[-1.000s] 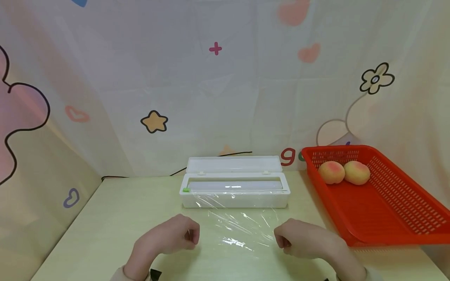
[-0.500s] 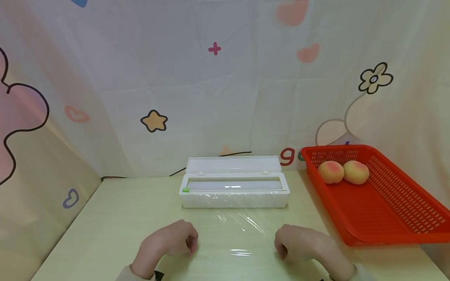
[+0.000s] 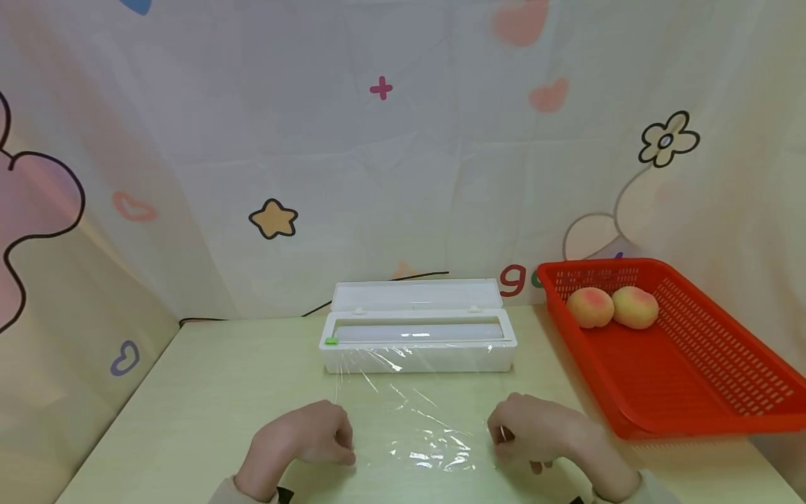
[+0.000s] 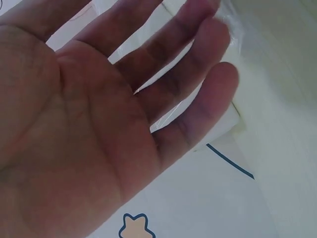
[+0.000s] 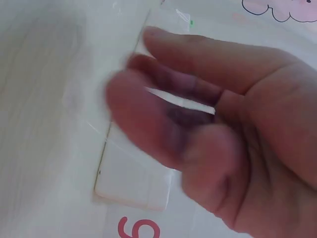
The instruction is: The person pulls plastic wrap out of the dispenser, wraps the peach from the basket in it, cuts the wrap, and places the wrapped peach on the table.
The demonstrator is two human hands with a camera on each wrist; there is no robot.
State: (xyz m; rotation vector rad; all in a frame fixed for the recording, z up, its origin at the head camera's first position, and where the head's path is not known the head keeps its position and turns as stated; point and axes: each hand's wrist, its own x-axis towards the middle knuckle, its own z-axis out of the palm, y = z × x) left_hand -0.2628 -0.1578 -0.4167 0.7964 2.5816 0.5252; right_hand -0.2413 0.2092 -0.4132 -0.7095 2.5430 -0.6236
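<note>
A sheet of clear plastic wrap [image 3: 434, 448] runs from a white cling film dispenser [image 3: 418, 359] toward me over the table. The dispenser's lid [image 3: 415, 295] stands raised, showing the roll [image 3: 418, 332] inside; a small green slider [image 3: 331, 341] sits at its left end. My left hand [image 3: 308, 435] pinches the wrap's near left corner. In the left wrist view, crinkled film shows beside the fingertips, while the thumb tip is out of sight. My right hand [image 3: 538, 430] pinches the opposite corner, its other fingers curled. The right wrist view is partly blurred.
To the right stands a red plastic basket [image 3: 686, 374] holding two peaches [image 3: 590, 307]. A pale table [image 3: 208, 406] lies beneath everything. Behind it hangs a printed curtain [image 3: 327, 140], with a black cord along its foot.
Both hands have come slightly nearer to me since a second ago. The wrap's highlights go from creased to smooth and back to creased. Some right fingers now show lower beneath that hand.
</note>
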